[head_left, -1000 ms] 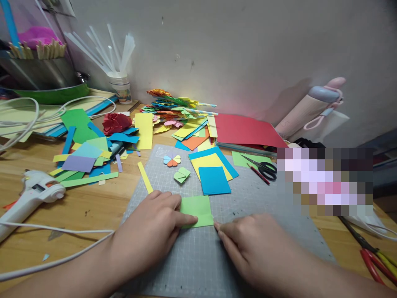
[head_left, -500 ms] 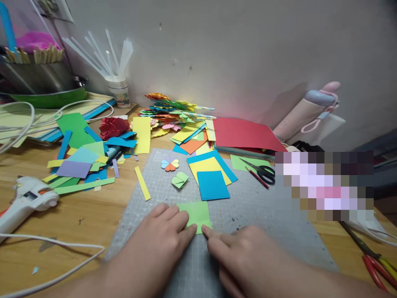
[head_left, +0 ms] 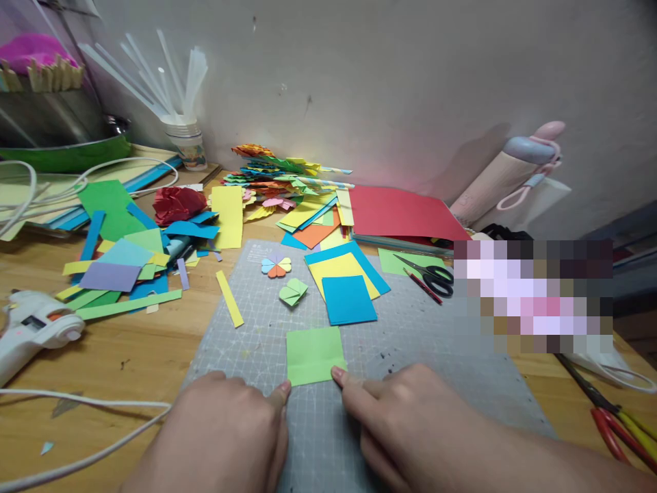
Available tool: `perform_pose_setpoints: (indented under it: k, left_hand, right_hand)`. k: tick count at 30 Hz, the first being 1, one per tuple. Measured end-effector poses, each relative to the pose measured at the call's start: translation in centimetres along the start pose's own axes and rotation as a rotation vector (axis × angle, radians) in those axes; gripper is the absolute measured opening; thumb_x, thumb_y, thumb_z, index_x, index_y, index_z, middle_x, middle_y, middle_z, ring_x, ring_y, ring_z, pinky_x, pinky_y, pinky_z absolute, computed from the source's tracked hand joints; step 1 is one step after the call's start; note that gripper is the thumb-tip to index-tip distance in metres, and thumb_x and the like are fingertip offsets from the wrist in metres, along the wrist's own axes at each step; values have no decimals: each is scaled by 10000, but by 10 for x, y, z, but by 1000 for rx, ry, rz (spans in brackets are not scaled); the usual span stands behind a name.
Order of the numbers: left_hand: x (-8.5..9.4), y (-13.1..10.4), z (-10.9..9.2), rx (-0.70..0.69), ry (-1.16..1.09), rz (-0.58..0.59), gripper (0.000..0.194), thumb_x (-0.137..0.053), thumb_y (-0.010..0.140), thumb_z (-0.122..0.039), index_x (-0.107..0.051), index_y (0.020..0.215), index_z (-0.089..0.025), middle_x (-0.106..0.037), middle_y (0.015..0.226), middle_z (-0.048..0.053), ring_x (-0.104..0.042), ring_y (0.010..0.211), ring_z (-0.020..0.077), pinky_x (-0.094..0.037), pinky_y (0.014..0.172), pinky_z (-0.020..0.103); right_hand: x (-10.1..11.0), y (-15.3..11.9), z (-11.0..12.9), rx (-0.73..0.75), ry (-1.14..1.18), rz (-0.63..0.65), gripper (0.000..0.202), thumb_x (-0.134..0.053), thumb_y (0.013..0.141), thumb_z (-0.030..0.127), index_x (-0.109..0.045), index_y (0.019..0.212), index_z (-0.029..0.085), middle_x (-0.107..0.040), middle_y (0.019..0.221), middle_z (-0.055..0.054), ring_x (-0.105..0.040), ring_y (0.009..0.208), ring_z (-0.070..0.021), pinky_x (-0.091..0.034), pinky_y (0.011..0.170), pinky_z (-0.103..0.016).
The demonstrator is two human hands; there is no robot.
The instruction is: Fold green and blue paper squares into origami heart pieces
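Note:
A light green square of paper lies on the grey cutting mat, with a faint crease across its lower part. My left hand is closed, its thumb tip at the paper's near left corner; the other fingers curl under. My right hand is also closed, with a fingertip on the near right corner. Beyond the sheet are a folded green paper piece and a multicoloured paper flower. A blue paper square rests over yellow and blue sheets.
Black scissors and a red pencil lie at the mat's right. Paper scraps, a glue gun and a white cord occupy the left. Red-and-yellow-handled pliers sit at the far right.
My left hand has drawn back left from the top of the green paper to its near left corner, uncovering the sheet. My right fingertip stays by the near right corner. The view has shifted slightly.

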State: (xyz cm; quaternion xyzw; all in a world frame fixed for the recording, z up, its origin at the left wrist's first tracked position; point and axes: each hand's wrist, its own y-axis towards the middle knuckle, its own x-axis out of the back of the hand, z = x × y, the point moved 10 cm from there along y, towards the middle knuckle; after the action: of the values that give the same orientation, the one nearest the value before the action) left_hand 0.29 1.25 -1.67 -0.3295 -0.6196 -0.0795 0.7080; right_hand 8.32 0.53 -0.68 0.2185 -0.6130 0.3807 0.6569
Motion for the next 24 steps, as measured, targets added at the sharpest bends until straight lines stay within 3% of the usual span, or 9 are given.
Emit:
perform_pose_setpoints:
  k: [3,5,9,12,14,16,19,24]
  left_hand:
    - [2,2,1,-15,-52,-25,305,-412,809,-163,-710,758,-202,-668,543,69,-595,451,247,-377,443,331]
    - [11,4,2,-10,-120,-133,313,-394,839,-193,-687,729,-208,-670,615,69,-613,551,263,-436,524,383]
    - [26,2,-15,-153,-187,-375,278,-406,873,-195,-662,980,-214,-680,913,51,-602,834,253,-465,715,399]
    - [18,2,-29,-216,-128,-415,303,-448,880,-197,-604,1140,-184,-670,1044,39,-577,917,233,-430,810,380]
    - [9,4,-33,-215,-101,-377,339,-473,882,-226,-566,1205,-185,-659,1081,36,-560,956,238,-393,851,389]
    - [3,6,-32,-196,-93,-338,388,-486,882,-251,-519,1267,-214,-653,1093,27,-550,984,245,-360,881,407]
    - [2,6,-27,-177,-91,-321,448,-498,879,-286,-463,1324,-251,-646,1108,22,-543,1007,254,-325,904,424]
    - [7,0,-17,-132,-72,-359,353,-523,864,-265,-569,1215,-277,-661,1066,24,-544,1019,259,-290,929,427]
  right_hand:
    - [-1,2,1,4,45,31,480,-494,715,126,-550,1187,59,-724,807,-66,-647,565,-194,-312,437,-316]
    - [0,2,3,24,77,43,413,-486,730,119,-581,1130,79,-721,834,-70,-649,588,-193,-331,464,-315]
    - [7,3,-2,26,125,46,386,-487,740,126,-583,1113,106,-713,780,-65,-618,560,-186,-341,494,-299]
    - [10,7,-18,-19,223,46,252,-464,744,107,-628,923,176,-673,658,-23,-581,541,-162,-350,505,-268]
    - [23,11,-31,-23,310,-90,212,-433,752,86,-613,822,173,-642,658,-23,-576,601,-158,-394,568,-262]
    - [35,14,-35,56,406,-222,241,-421,780,79,-597,925,154,-667,861,-67,-597,825,-183,-435,730,-297]
    - [30,17,-31,153,445,-194,346,-422,810,51,-547,1118,149,-636,1101,-103,-535,1069,-202,-395,901,-352]
    - [22,17,-31,93,421,-129,330,-425,816,26,-555,1089,160,-655,1009,-99,-573,947,-203,-422,824,-347]
